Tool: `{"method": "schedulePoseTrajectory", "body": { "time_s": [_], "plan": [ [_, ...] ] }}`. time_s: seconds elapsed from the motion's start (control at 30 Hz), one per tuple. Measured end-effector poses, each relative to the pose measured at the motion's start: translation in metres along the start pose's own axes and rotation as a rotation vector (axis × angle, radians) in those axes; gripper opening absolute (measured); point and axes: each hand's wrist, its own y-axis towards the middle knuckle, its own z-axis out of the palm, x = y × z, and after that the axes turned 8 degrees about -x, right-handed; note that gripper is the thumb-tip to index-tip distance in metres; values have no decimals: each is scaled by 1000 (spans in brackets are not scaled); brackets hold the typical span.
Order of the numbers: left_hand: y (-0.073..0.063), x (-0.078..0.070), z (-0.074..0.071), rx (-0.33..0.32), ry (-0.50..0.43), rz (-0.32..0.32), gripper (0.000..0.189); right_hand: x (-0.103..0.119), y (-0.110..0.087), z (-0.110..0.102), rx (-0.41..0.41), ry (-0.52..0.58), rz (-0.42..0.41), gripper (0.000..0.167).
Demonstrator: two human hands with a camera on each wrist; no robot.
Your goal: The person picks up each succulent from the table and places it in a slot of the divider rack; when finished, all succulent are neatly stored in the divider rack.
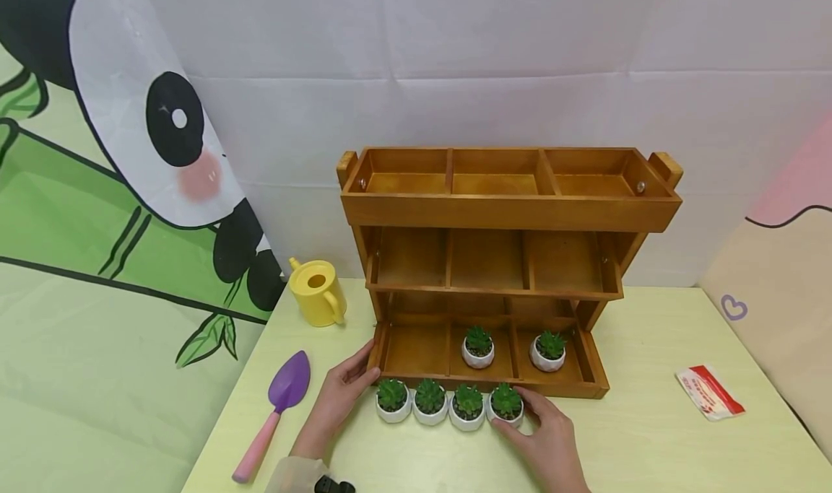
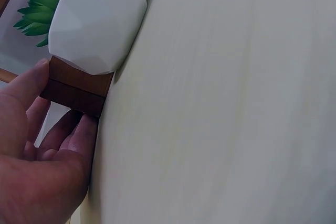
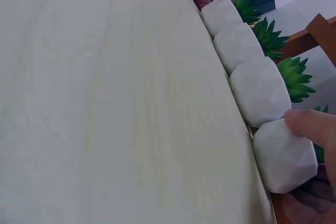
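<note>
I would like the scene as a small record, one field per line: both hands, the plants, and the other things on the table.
Left hand: grips the front left corner of the wooden shelf
Right hand: pinches the rightmost front plant
Front row: four potted plants, before the shelf
Bottom tier: two more plants, in its middle and right compartments
Left of shelf: yellow watering can, purple trowel
Right of shelf: red-and-white packet
</note>
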Motion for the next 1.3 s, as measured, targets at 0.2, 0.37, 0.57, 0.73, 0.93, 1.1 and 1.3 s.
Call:
{"method": "schedulePoseTrajectory", "body": {
  "time_s": [0.2, 0.37, 0.57, 0.73, 0.93, 1.1, 1.3],
  "plan": [
    [0, 0, 0, 1, -7, 1, 57, -2, 1, -2, 15, 8, -14, 67],
    [0, -1, 1, 4, -7, 6, 57, -4, 3, -3, 28, 27, -19, 63],
    [0, -1, 1, 5, -6, 2, 57, -2, 3, -6, 56, 52, 11, 63],
    [-1, -1, 1, 4, -5, -4, 57, 0, 3, -8, 67, 72, 30, 64],
    [0, 0, 1, -2, 2, -3, 57, -1, 2, -8, 62, 82, 26, 64],
    [0, 0, 1, -4, 0, 0, 57, -2, 2, -9, 65, 84, 24, 64],
    [0, 1, 1, -6, -7, -3, 58, -2, 3, -11, 84, 85, 38, 65]
  ]
}}
